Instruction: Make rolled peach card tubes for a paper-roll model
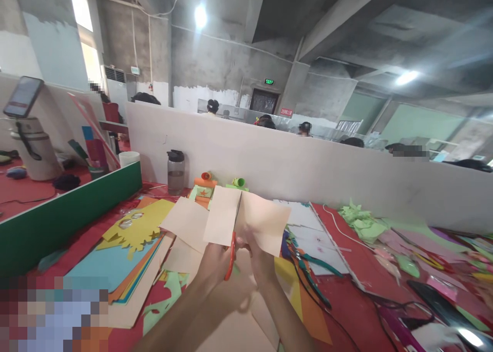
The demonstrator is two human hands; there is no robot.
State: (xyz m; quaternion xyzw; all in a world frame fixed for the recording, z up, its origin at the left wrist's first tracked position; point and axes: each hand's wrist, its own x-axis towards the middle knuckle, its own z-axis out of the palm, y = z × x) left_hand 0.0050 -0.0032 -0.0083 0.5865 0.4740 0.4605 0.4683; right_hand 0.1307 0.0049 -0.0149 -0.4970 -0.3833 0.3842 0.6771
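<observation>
Scissors with orange-red handles (231,262) sit at the inner side of my left hand (214,263), whose fingers are closed around them. Their blades point away from me, along a slit in a sheet of peach paper (267,219). My right hand (257,253) pinches the lower edge of that sheet, right of the slit, with the thumb close to the scissors. The paper is raised above the desk and its two sides tilt apart. Part of the blades and several fingers are hidden by the hands and paper.
Yellow cutouts (144,223) and blue sheets (102,264) lie left. Teal-handled pliers (318,264) and white sheets (319,239) lie right, near green paper scraps (358,218). A water bottle (176,172) stands before the white partition (308,172); other people sit beyond it.
</observation>
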